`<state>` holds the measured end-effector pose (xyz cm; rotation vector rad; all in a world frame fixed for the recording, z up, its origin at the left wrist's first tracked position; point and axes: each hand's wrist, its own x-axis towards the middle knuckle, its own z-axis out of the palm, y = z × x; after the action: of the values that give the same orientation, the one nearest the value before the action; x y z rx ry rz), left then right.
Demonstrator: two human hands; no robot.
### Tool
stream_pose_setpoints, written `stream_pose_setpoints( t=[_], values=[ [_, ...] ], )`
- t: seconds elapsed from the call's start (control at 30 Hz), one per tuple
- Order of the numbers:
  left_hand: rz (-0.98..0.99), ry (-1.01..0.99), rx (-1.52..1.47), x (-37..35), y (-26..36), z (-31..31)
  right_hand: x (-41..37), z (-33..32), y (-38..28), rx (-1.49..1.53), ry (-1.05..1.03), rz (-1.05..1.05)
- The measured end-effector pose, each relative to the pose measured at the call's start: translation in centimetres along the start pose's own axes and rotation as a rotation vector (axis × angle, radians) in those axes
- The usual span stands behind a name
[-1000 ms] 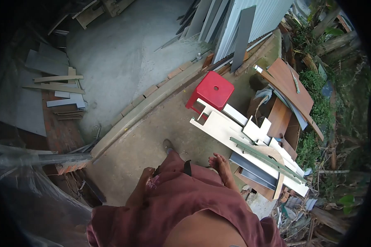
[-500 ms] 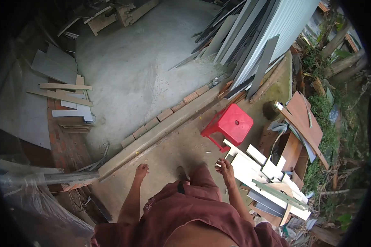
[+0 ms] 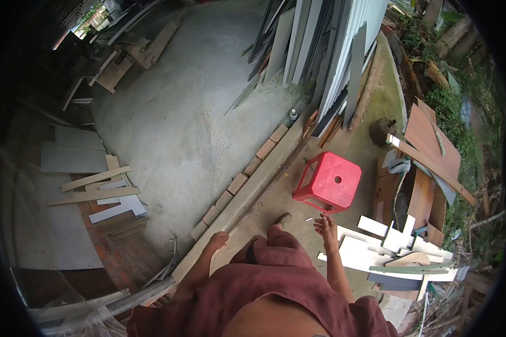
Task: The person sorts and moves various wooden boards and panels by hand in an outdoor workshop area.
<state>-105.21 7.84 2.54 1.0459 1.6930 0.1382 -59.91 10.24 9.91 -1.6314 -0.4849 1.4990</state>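
Note:
My left hand [image 3: 218, 240] hangs beside my body near the concrete ledge, its fingers curled; whether anything is in them is too small to tell. My right hand [image 3: 325, 226] is just below the red plastic stool [image 3: 334, 180], its fingers partly spread with a small thin thing near the fingertips that I cannot make out. The stool stands upright on the ground, a round hole in its seat. To the right of my right hand lies a heap of white boards [image 3: 365, 253].
A concrete ledge [image 3: 253, 191] with a row of bricks [image 3: 238, 183] crosses in front of me. Tall panels [image 3: 303, 45] lean at the back. Board scraps [image 3: 95, 194] lie at the left. A wooden cabinet [image 3: 421, 196] and brown boards [image 3: 433, 135] stand at the right.
The view has turned, and the ledge now runs more steeply. My feet have shifted, with one shoe now further forward. My left hand is closer to the ledge, and the stool appears nearer my right hand.

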Motion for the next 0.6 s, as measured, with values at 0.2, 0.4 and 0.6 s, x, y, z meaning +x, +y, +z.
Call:
stream_pose_setpoints(
  t=[0.2,0.4,0.6],
  values=[
    [-0.183,0.318,-0.495,6.0,5.5,-6.6,4.4,5.7,-7.0,-0.122,-0.183,-0.159],
    [-0.126,0.121,-0.142,10.7,8.7,-6.7,9.0,4.5,-8.5,-0.104,-0.016,-0.198],
    [0.186,-0.134,0.453,21.5,12.7,-7.7,13.9,3.5,-8.0,-0.124,0.098,-0.168]
  ],
)
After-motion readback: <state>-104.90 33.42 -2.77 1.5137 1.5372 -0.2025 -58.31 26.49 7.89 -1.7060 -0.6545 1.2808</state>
